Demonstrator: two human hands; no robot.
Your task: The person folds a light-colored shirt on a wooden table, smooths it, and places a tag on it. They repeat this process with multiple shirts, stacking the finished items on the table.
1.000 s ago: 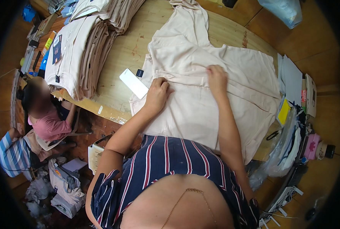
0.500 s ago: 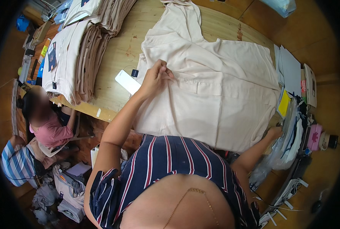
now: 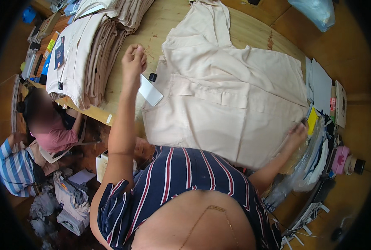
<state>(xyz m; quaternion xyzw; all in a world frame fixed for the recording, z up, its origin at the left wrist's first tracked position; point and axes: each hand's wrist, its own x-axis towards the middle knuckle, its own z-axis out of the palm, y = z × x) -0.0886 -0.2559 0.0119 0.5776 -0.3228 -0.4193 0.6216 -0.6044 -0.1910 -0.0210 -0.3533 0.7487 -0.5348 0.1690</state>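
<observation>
From the head view we see our left hand (image 3: 134, 59) raised and clenched above the wooden tabletop (image 3: 252, 31), beside a white rectangular tag (image 3: 150, 90), while our right hand (image 3: 296, 135), fingers loose, touches the spread cream shirt (image 3: 231, 104) by a yellow label (image 3: 313, 121).

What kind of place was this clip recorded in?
Probably a garment workshop or packing room. A cream shirt lies spread on a wooden worktable, a tall stack of folded shirts stands beside it, and clear plastic bags pile at the table's right edge.
</observation>
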